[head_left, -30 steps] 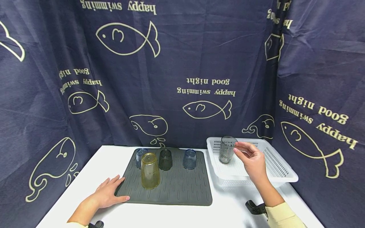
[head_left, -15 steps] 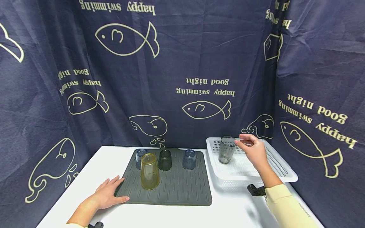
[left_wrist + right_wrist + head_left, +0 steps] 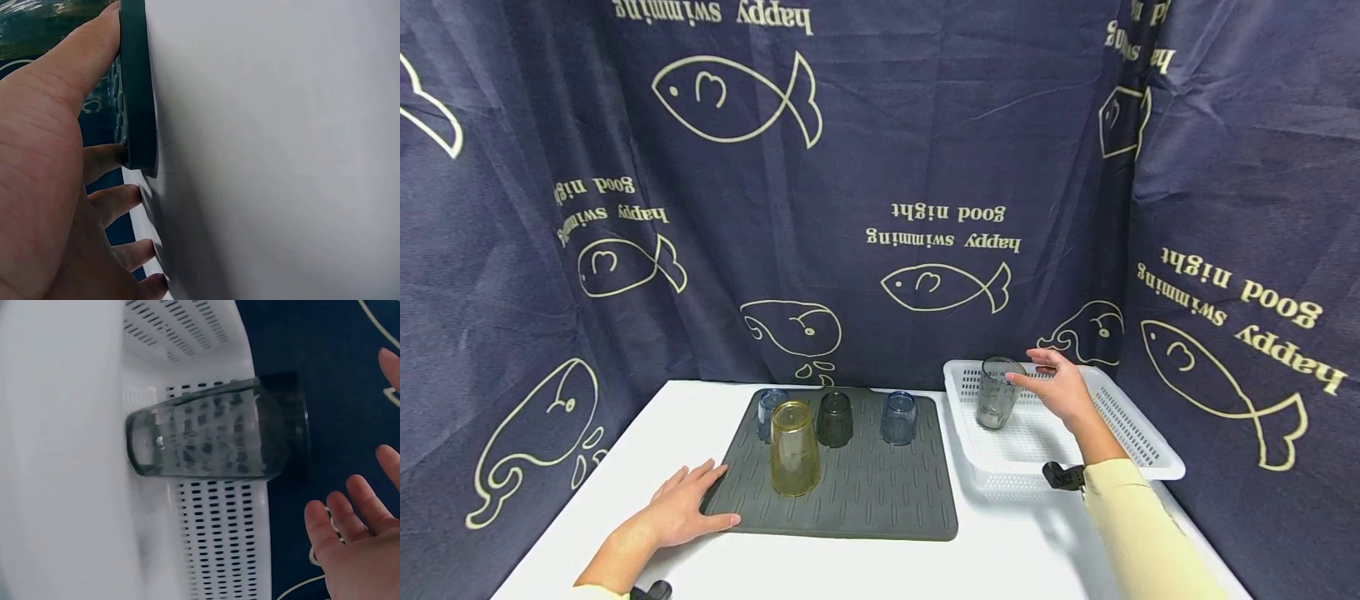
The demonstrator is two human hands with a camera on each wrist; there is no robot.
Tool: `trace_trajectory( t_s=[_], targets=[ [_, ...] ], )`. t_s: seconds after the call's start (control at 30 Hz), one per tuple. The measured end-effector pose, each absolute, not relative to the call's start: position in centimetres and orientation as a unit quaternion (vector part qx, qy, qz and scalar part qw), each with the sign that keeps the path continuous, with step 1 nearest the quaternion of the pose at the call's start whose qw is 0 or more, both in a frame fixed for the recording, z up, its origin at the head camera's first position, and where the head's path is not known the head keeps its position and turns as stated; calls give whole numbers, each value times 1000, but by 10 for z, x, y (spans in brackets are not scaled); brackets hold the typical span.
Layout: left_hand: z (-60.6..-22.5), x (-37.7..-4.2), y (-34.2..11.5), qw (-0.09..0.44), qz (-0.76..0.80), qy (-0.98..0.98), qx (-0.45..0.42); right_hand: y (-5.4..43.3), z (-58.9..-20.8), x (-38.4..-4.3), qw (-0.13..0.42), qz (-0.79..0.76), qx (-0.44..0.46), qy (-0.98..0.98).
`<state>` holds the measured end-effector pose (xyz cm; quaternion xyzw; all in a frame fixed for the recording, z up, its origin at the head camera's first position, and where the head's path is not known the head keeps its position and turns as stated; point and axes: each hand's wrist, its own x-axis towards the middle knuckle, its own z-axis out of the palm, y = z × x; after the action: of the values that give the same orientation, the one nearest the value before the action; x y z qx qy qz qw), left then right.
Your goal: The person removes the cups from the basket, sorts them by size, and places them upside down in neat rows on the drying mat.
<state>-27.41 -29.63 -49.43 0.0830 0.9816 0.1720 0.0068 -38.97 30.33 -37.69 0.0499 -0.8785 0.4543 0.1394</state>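
A tall clear grey glass (image 3: 997,398) stands upright in the white basket (image 3: 1067,446). Beside its rim, my right hand (image 3: 1063,395) is spread, holding nothing; the right wrist view shows the fingers (image 3: 322,531) apart from the glass (image 3: 206,434). My left hand (image 3: 681,510) rests at the left front corner of a dark grey drying mat (image 3: 880,500), thumb and fingers stretched along its edge (image 3: 139,87). On the mat, a tall yellow glass (image 3: 794,454) is upside down. Behind it are a blue glass (image 3: 767,417), a dark glass (image 3: 835,421) and another blue glass (image 3: 898,419).
The mat and the basket lie side by side on a white table (image 3: 820,567). A dark blue curtain (image 3: 850,183) with fish drawings encloses the back and both sides.
My right hand has drawn its fingers apart beside the grey glass and shifted slightly up, away from the camera. The glass stays in the basket, and the left hand has not moved.
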Motion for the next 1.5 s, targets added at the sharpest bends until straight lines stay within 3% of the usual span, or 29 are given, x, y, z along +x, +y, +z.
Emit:
trace_trajectory(
  t_s=[0.37, 0.8, 1.07, 1.33, 1.5],
  targets=[
    [-493, -272, -297, 7, 179, 980, 83, 309, -385, -408, 58, 448, 42, -891],
    [-494, -274, -296, 1, 171, 982, 84, 306, -389, -416, 29, 446, 18, -894],
    [-492, -267, -290, -24, 180, 978, 99, 304, -393, -421, 18, 464, 9, -886],
    [-481, -242, -268, -98, 171, 970, 142, 300, -397, -429, -20, 491, 16, -871],
    [-476, -227, -253, -102, 175, 967, 153, 298, -399, -433, -34, 513, 21, -858]
  ],
)
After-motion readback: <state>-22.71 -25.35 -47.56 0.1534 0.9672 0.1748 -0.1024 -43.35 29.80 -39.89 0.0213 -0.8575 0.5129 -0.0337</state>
